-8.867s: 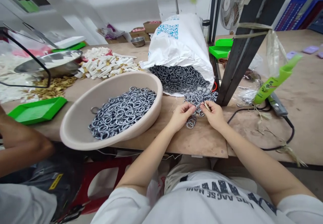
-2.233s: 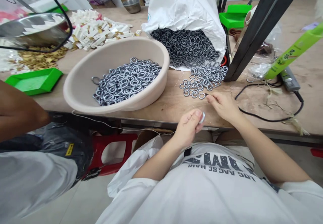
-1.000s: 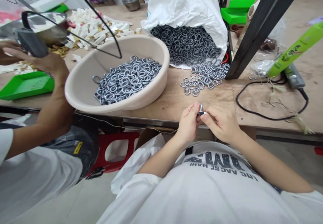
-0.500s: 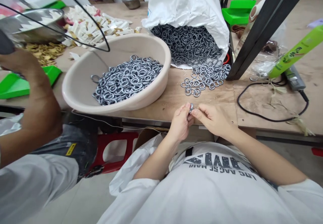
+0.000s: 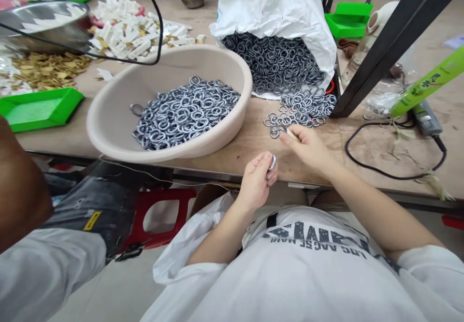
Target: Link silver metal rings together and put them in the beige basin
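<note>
Over the table's front edge, my left hand (image 5: 257, 179) is closed on a shiny grey ring (image 5: 273, 161), pinched upright between thumb and fingers. My right hand (image 5: 308, 149) is farther forward, its thumb and forefinger together at the near side of a loose pile of grey rings (image 5: 302, 109). A pale bit shows between those fingers, too small to name. Behind the pile, a white sack (image 5: 275, 7) lies with its mouth toward me, full of darker rings (image 5: 271, 63). To the left stands a beige basin (image 5: 108, 114) holding many more rings (image 5: 188, 111).
A black post (image 5: 391, 46) slants up at the right, beside a corded grey device (image 5: 427, 119) and a green packet (image 5: 431, 80). At left are a green tray (image 5: 43, 109), white pieces (image 5: 134, 32) and a co-worker's arm (image 5: 21, 186). A black cable (image 5: 159, 22) hangs over the basin.
My right hand has parted from my left and moved forward to the loose rings. My left hand keeps the ring at about the same place. The co-worker's arm has moved left and lower.
</note>
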{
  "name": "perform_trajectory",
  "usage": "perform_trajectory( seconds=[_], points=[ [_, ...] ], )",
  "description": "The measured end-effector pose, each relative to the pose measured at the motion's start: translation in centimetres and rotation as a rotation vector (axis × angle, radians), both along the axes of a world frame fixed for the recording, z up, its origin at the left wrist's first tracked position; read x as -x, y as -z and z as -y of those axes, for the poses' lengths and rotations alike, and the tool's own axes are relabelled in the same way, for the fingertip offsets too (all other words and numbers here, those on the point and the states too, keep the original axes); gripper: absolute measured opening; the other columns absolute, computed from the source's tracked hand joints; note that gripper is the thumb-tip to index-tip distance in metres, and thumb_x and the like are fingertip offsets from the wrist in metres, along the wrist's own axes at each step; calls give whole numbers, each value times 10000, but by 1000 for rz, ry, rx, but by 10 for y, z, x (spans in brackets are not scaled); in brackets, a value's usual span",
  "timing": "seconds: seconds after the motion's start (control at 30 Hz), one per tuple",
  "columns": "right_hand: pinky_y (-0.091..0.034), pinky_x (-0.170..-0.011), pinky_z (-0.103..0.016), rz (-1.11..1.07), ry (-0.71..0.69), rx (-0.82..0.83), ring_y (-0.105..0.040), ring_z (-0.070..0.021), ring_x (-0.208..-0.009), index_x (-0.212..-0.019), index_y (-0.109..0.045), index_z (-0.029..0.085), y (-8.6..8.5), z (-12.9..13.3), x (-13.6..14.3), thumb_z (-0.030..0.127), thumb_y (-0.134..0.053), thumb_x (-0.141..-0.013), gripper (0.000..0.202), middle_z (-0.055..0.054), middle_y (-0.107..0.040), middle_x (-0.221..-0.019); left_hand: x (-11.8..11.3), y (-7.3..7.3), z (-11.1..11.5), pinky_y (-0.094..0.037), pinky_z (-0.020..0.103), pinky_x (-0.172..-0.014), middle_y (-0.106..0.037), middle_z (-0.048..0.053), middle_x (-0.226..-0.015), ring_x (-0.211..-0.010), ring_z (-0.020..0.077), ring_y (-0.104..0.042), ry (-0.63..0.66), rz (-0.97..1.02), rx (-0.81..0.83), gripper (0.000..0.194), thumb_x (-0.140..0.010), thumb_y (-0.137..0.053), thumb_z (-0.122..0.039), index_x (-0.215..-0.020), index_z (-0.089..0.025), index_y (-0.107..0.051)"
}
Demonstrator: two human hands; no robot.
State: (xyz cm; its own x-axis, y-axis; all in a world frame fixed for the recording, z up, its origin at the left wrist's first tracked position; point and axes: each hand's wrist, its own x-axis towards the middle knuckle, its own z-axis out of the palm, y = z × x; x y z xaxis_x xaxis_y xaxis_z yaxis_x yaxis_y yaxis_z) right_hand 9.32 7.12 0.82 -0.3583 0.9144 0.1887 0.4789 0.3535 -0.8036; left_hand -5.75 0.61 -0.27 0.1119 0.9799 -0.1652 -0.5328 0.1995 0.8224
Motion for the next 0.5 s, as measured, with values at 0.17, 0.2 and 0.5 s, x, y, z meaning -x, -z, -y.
perform_trajectory(
  seconds=[0.17, 0.2, 0.5],
  points=[
    [-345, -687, -317, 607, 144, -168, -601, -232, -859, -1028, -692, 201, 8, -31, -10, 351, -625, -912, 201, -103, -677, -1040, 15, -2, -2, -257, 189, -428, -453, -23, -573, -448, 58, -361, 22, 110, -22, 279, -829, -608, -344, -659, -172, -469],
    [-342, -684, -319, 651, 152, -174, -607, -235, -866, -1052, -696, 204, 8, -32, -10, 333, -604, -922, 205, -108, -676, -1064, 17, -3, -4, -267, 191, -426, -484, -13, -588, -450, 63, -386, 30, 127, -23, 251, -813, -593, -343, -667, -171, -482],
    [-262, -584, -280, 137, 156, 54, -435, -131, -611, -696, -598, 183, 3, -13, -38, 453, -644, -883, 331, 14, -530, -650, -5, 4, -17, -217, 177, -401, -492, -52, -620, -444, 48, -373, -13, -121, 5, 361, -821, -692, -499, -810, -188, -509]
  ],
)
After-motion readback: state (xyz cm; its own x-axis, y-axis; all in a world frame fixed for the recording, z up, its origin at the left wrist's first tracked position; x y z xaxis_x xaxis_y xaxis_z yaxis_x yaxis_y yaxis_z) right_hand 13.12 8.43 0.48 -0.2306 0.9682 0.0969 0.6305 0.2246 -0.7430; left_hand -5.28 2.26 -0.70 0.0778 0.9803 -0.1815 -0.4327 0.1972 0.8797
